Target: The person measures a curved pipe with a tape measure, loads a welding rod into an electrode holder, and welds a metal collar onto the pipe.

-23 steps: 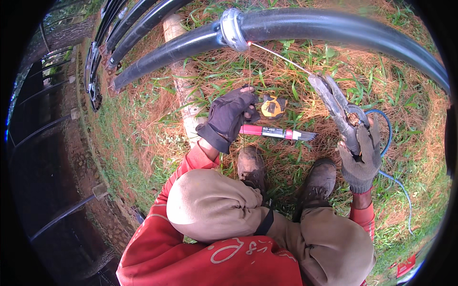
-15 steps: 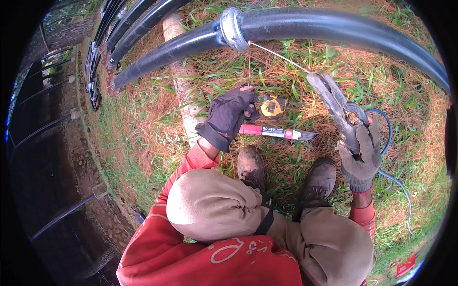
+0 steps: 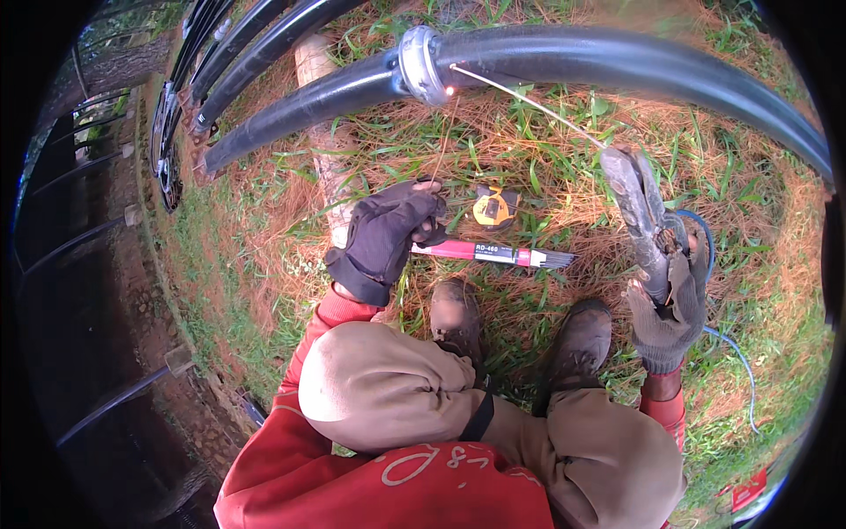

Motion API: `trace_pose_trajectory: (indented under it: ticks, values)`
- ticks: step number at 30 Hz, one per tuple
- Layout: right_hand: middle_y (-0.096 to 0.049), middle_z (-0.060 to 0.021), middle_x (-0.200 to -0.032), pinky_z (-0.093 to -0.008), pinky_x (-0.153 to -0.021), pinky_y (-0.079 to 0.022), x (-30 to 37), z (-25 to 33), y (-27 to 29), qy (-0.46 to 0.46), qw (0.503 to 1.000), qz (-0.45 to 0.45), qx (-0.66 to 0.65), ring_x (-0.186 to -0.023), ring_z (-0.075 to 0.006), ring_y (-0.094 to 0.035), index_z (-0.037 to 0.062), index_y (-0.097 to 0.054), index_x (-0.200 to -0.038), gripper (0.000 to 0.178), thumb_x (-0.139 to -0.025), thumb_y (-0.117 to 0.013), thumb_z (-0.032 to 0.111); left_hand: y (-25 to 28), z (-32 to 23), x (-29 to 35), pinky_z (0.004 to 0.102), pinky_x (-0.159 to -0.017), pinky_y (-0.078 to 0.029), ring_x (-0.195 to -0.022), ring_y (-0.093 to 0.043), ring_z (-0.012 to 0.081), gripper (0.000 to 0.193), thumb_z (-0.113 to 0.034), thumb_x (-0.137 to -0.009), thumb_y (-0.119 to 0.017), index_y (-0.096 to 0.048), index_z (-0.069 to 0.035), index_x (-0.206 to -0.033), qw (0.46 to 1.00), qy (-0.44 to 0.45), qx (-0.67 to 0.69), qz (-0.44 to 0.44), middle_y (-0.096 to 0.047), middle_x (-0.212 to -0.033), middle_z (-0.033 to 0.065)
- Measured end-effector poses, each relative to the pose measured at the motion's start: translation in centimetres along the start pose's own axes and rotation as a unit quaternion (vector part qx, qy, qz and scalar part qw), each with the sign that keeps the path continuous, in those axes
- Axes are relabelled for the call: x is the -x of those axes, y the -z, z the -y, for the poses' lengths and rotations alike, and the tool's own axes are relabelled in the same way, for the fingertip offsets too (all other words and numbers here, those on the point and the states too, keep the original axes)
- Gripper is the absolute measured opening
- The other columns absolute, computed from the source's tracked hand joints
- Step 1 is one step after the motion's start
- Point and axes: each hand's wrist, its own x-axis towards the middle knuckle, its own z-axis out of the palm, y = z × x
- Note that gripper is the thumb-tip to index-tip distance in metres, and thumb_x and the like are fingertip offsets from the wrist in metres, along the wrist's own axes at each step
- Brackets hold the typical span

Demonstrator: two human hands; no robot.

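My left hand (image 3: 388,234), in a dark glove, is closed on a thin wire rod (image 3: 446,137). Its far end rises to just below a grey metal collar (image 3: 423,67) around a black pipe (image 3: 582,60). A small spot glows orange at the collar's lower right edge. On the right, my gloved right hand (image 3: 671,309) grips a worn welding electrode holder (image 3: 636,204). A pale welding electrode (image 3: 538,106) is clamped in its jaws, slanting up left. The electrode's tip overlaps the pipe just right of the collar; whether it touches I cannot tell.
On the grass and pine needles lie a yellow tape measure (image 3: 495,210) and a red packet of welding rods (image 3: 463,250). A log (image 3: 328,159) runs under the pipe. Blue cable (image 3: 738,348) trails at right. More black pipes (image 3: 256,66) stand far left. My boots (image 3: 577,342) are below.
The electrode tip has left the collar's lower edge and sits higher, over the pipe. My left hand has drawn back left and nearer with the rod; my right hand has shifted slightly nearer.
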Motion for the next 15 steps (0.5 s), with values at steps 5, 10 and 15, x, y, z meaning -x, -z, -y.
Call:
trace_pose_trajectory:
  ticks: [5,10,15]
  values:
    - [-0.055,-0.0209,-0.162,-0.0540,-0.119,-0.045,-0.5,0.1,0.4,-0.033,0.998,-0.039,-0.035,-0.151,-0.0446,-0.050,0.0107,-0.063,-0.151,0.074,-0.082,-0.088,0.004,0.3,-2.8,1.7,0.0302,-0.070,-0.055,-0.073,-0.063,0.0112,0.029,-0.016,-0.103,-0.073,-0.077,0.003,-0.125,0.970,-0.099,-0.203,-0.092,-0.074,-0.092,0.0074]
    - [-0.055,-0.0258,-0.160,-0.0555,-0.118,-0.045,-0.8,0.4,0.6,-0.013,1.000,-0.012,-0.001,-0.148,-0.0504,-0.052,0.0097,-0.062,-0.150,0.077,-0.079,-0.091,0.005,-0.4,-3.2,1.3,0.0263,-0.071,-0.057,-0.079,-0.069,0.0106,0.029,-0.014,-0.098,-0.075,-0.080,0.004,-0.121,0.928,-0.143,-0.330,-0.093,-0.077,-0.095,0.0060]
    - [-0.054,-0.0295,-0.159,-0.0532,-0.113,-0.051,-1.6,1.3,-0.2,0.011,1.000,-0.002,-0.002,-0.142,-0.0496,-0.058,0.0111,-0.061,-0.149,0.080,-0.075,-0.092,0.006,-1.5,-2.4,-0.3,0.0263,-0.070,-0.059,-0.078,-0.068,0.0092,0.026,-0.016,-0.099,-0.076,-0.081,0.002,-0.115,0.941,-0.120,-0.305,-0.084,-0.076,-0.093,0.0046]
